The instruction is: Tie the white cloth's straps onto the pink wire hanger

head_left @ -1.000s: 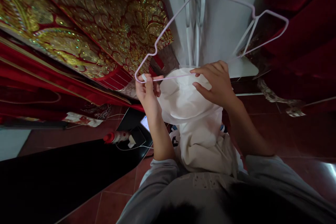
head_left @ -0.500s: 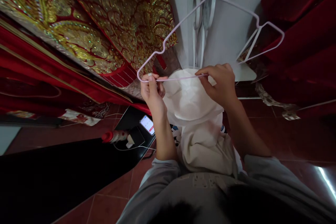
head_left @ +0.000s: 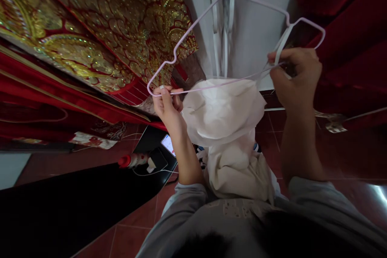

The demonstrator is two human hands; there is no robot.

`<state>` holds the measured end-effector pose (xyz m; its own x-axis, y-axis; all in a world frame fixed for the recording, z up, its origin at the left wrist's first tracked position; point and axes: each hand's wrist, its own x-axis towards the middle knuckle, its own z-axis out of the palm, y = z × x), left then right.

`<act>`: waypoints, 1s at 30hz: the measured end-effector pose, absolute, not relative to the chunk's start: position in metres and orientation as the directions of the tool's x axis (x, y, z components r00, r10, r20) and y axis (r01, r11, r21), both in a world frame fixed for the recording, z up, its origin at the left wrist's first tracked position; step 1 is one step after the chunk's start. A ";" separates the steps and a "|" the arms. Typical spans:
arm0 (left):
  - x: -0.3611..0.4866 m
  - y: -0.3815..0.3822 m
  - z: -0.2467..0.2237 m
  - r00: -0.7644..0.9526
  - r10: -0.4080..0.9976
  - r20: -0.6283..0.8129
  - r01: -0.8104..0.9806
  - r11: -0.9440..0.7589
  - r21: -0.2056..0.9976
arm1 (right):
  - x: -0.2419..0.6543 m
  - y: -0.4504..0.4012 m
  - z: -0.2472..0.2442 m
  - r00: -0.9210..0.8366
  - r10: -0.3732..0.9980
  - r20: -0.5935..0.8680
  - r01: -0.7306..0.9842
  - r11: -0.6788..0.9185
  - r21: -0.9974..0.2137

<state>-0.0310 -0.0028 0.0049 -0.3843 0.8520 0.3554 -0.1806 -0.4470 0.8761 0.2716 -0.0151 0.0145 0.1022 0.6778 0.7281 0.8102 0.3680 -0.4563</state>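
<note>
A pale pink clothes hanger (head_left: 199,17) is held up in front of me. My left hand (head_left: 167,100) is closed around its lower left corner and bottom bar. My right hand (head_left: 298,76) pinches a white strap (head_left: 282,44) that loops over the notch in the hanger's right shoulder; fingers partly hide the bottom bar there. Below the bar hangs a white garment (head_left: 223,109) of thin cloth, bunched at the top, with cream folds lower down against my lap. How the garment joins the strap is unclear.
Gold-sequined red cloth (head_left: 121,20) hangs at the left, dark red cloth (head_left: 350,32) at the right. A white metal frame (head_left: 222,44) rises ahead. On a black table (head_left: 90,201) are a phone (head_left: 168,145), a red-capped bottle (head_left: 133,160) and a cable.
My right hand has moved right and up from the bottom bar to the white strap at the hanger's right. The hanger has shifted slightly left in view, with my left hand still on its corner.
</note>
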 end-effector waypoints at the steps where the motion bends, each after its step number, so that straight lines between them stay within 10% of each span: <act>1: -0.032 -0.003 0.004 -0.388 0.852 0.352 -0.166 -0.441 0.882 | 0.265 -0.019 0.025 0.149 0.644 0.750 0.829 0.332 -0.450; 12: -0.027 -0.008 0.005 -0.366 0.870 0.331 -0.221 -0.427 0.877 | 0.257 0.015 0.055 0.275 0.390 0.879 0.506 0.719 -0.478; 16: -0.023 -0.010 0.011 -0.383 0.886 0.261 -0.237 -0.368 0.899 | 0.256 0.013 0.053 0.294 0.376 0.879 0.518 0.711 -0.477; 21: -0.030 -0.010 0.014 -0.408 0.869 0.278 -0.183 -0.377 0.908 | 0.274 0.018 0.072 -0.114 0.512 0.851 0.750 0.606 -0.265; 25: -0.030 -0.010 0.011 -0.365 0.868 0.337 -0.246 -0.439 0.864 | 0.297 0.030 0.074 -0.006 0.615 0.789 0.787 0.490 -0.376; 30: -0.030 -0.008 0.008 -0.359 0.865 0.352 -0.306 -0.465 0.831 | 0.312 0.050 0.026 0.198 0.063 0.978 0.689 0.701 -0.184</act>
